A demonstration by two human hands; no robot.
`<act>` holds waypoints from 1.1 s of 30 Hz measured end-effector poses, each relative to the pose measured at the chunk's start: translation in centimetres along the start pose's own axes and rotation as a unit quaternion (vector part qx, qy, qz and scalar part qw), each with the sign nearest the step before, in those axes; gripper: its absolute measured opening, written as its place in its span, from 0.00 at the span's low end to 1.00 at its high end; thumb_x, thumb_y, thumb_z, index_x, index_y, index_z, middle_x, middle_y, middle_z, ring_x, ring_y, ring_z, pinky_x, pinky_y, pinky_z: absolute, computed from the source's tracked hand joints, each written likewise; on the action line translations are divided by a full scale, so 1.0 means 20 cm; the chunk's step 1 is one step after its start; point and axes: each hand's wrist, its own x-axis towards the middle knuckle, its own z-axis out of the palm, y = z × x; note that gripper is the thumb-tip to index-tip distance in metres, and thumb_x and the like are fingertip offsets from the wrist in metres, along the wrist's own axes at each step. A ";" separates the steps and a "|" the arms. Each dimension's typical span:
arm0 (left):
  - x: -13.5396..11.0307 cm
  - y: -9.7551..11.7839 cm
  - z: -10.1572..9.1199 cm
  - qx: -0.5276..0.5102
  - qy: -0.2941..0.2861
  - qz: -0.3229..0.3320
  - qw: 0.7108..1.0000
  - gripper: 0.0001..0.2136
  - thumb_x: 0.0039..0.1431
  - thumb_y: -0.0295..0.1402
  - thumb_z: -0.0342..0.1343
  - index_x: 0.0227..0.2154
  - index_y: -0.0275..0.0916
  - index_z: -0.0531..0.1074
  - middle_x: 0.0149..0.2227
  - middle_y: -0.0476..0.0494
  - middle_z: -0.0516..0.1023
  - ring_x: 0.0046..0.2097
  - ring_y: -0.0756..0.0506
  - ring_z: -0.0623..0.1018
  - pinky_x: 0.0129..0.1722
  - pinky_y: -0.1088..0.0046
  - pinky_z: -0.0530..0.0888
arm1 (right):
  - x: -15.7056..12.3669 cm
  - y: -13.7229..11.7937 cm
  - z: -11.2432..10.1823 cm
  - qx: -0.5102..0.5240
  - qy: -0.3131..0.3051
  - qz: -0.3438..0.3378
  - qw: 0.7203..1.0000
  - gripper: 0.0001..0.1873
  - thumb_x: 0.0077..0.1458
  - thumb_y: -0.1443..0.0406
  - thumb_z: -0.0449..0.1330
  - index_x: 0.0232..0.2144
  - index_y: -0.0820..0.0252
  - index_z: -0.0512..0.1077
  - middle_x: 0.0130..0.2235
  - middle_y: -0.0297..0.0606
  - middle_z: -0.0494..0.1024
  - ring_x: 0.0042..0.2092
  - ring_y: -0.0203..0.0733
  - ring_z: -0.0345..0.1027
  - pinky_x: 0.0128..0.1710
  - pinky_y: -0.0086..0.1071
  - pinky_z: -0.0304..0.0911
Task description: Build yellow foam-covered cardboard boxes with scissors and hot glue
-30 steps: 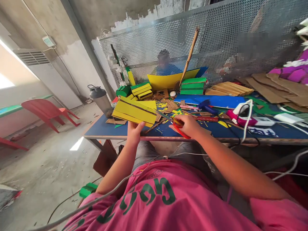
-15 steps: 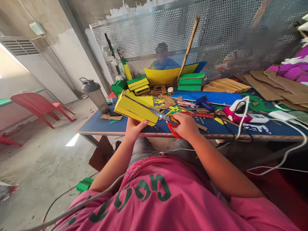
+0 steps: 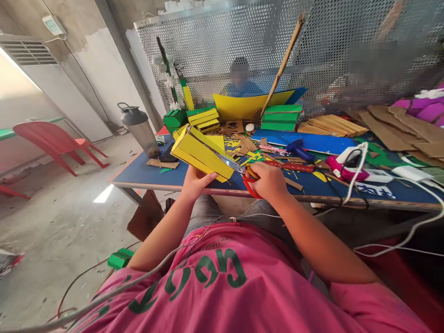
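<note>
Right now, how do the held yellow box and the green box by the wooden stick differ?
The yellow box is held tilted in the left hand; the green box sits near the back of the table, its long edges roughly level. The scissors in the right hand are at the yellow box, while no hand touches the green box. Both have flat faces with lengthwise seams.

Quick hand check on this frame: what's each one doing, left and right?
Left hand: closed on the yellow box, thumb near its lower edge.
Right hand: closed on the red-handled scissors, blades at the box.
</note>
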 end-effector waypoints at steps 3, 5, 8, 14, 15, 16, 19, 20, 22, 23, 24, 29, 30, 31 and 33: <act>0.01 -0.02 -0.01 -0.013 0.016 0.008 1.000 0.35 0.48 0.55 0.85 0.53 0.42 0.81 0.52 0.36 0.92 0.54 0.31 0.92 0.55 0.51 0.91 | 0.01 0.00 0.00 0.025 0.007 0.013 1.000 0.15 0.64 0.58 0.63 0.27 0.51 0.65 0.33 0.43 0.81 0.36 0.51 0.72 0.36 0.40 0.55; 0.01 -0.03 -0.01 -0.013 0.021 0.012 1.000 0.36 0.48 0.54 0.86 0.53 0.42 0.80 0.53 0.36 0.92 0.55 0.31 0.92 0.56 0.52 0.91 | 0.00 0.01 0.00 0.031 0.007 0.007 0.999 0.16 0.62 0.56 0.65 0.27 0.50 0.64 0.32 0.42 0.80 0.35 0.51 0.70 0.36 0.40 0.55; 0.01 -0.04 -0.02 -0.011 0.036 0.020 0.999 0.35 0.47 0.53 0.86 0.53 0.43 0.80 0.52 0.38 0.92 0.54 0.32 0.92 0.54 0.53 0.91 | -0.01 0.01 -0.01 0.026 0.003 -0.004 1.000 0.16 0.62 0.54 0.66 0.29 0.50 0.66 0.34 0.43 0.81 0.36 0.52 0.71 0.35 0.40 0.55; 0.00 -0.04 -0.02 -0.017 0.033 0.013 0.999 0.35 0.47 0.51 0.87 0.53 0.42 0.79 0.53 0.37 0.92 0.54 0.32 0.92 0.56 0.52 0.90 | -0.03 -0.02 -0.04 0.000 -0.003 0.016 1.000 0.14 0.60 0.54 0.68 0.31 0.51 0.69 0.36 0.44 0.83 0.37 0.54 0.73 0.35 0.41 0.54; 0.00 -0.04 -0.02 -0.019 0.030 0.011 0.999 0.35 0.47 0.50 0.87 0.53 0.42 0.79 0.53 0.37 0.92 0.54 0.32 0.92 0.56 0.51 0.90 | -0.03 -0.02 -0.04 -0.006 -0.003 0.015 1.000 0.13 0.60 0.54 0.68 0.31 0.51 0.70 0.37 0.44 0.83 0.37 0.54 0.73 0.35 0.41 0.54; -0.01 -0.04 -0.02 -0.020 0.029 0.009 0.999 0.35 0.47 0.50 0.87 0.53 0.43 0.79 0.53 0.37 0.92 0.55 0.32 0.92 0.57 0.51 0.90 | -0.03 -0.03 -0.05 -0.013 -0.002 0.013 1.000 0.13 0.61 0.54 0.68 0.31 0.51 0.70 0.37 0.45 0.83 0.37 0.54 0.73 0.35 0.41 0.53; -0.01 -0.04 -0.03 -0.022 0.024 0.004 0.999 0.35 0.47 0.50 0.87 0.53 0.43 0.79 0.53 0.37 0.92 0.55 0.32 0.92 0.58 0.50 0.90 | -0.03 -0.03 -0.05 -0.040 0.005 0.008 0.999 0.11 0.63 0.56 0.66 0.31 0.52 0.72 0.38 0.46 0.84 0.38 0.54 0.73 0.35 0.41 0.51; -0.01 -0.04 -0.03 -0.023 0.022 0.001 0.999 0.35 0.47 0.50 0.87 0.53 0.43 0.79 0.53 0.37 0.91 0.55 0.32 0.92 0.57 0.50 0.90 | -0.03 -0.03 -0.05 -0.046 0.007 0.009 0.999 0.11 0.64 0.56 0.65 0.31 0.52 0.72 0.38 0.46 0.85 0.38 0.54 0.73 0.35 0.41 0.51; 0.00 -0.04 -0.03 -0.026 0.016 -0.004 1.000 0.35 0.47 0.50 0.87 0.53 0.42 0.79 0.53 0.37 0.92 0.54 0.31 0.92 0.57 0.50 0.90 | -0.03 -0.03 -0.05 -0.050 0.004 0.011 0.999 0.11 0.66 0.57 0.63 0.31 0.52 0.73 0.38 0.46 0.84 0.37 0.53 0.73 0.35 0.41 0.51; 0.00 -0.03 -0.03 -0.027 0.014 -0.006 1.000 0.35 0.48 0.50 0.87 0.53 0.42 0.79 0.53 0.36 0.92 0.54 0.31 0.92 0.56 0.50 0.90 | -0.03 -0.02 -0.04 -0.049 -0.001 0.011 0.999 0.12 0.67 0.57 0.62 0.31 0.53 0.73 0.37 0.46 0.84 0.37 0.53 0.73 0.35 0.41 0.51; 0.00 -0.03 -0.02 -0.028 0.014 -0.008 0.999 0.35 0.47 0.50 0.87 0.53 0.42 0.80 0.53 0.36 0.92 0.54 0.32 0.92 0.56 0.50 0.90 | -0.03 -0.02 -0.04 -0.049 -0.005 0.011 0.999 0.12 0.67 0.58 0.62 0.30 0.53 0.73 0.37 0.46 0.84 0.37 0.53 0.73 0.36 0.41 0.51; 0.00 -0.02 -0.02 -0.025 0.028 -0.017 0.999 0.36 0.46 0.51 0.87 0.53 0.41 0.80 0.53 0.37 0.92 0.53 0.33 0.92 0.55 0.54 0.91 | -0.01 -0.02 -0.03 -0.075 -0.004 -0.001 0.997 0.11 0.68 0.60 0.61 0.30 0.53 0.74 0.35 0.46 0.83 0.35 0.51 0.71 0.35 0.40 0.51; 0.00 -0.02 -0.02 -0.024 0.033 -0.019 0.999 0.36 0.46 0.51 0.87 0.53 0.41 0.79 0.53 0.38 0.92 0.53 0.34 0.92 0.55 0.55 0.91 | -0.01 -0.02 -0.02 -0.081 -0.002 -0.005 0.997 0.11 0.67 0.61 0.61 0.30 0.54 0.74 0.35 0.45 0.82 0.35 0.50 0.71 0.35 0.40 0.51; 0.00 -0.01 -0.02 -0.023 0.037 -0.019 0.999 0.36 0.46 0.51 0.87 0.53 0.41 0.79 0.53 0.38 0.92 0.53 0.34 0.92 0.54 0.55 0.91 | -0.01 -0.02 -0.02 -0.085 0.000 -0.009 0.996 0.11 0.67 0.61 0.61 0.30 0.54 0.73 0.34 0.45 0.82 0.35 0.50 0.71 0.35 0.40 0.51; 0.00 -0.01 -0.01 -0.019 0.041 -0.017 0.999 0.37 0.46 0.53 0.87 0.53 0.41 0.80 0.52 0.37 0.92 0.53 0.34 0.92 0.54 0.56 0.91 | 0.00 -0.01 -0.01 -0.083 0.003 -0.016 0.996 0.10 0.65 0.63 0.61 0.29 0.54 0.73 0.34 0.45 0.82 0.35 0.49 0.71 0.35 0.39 0.50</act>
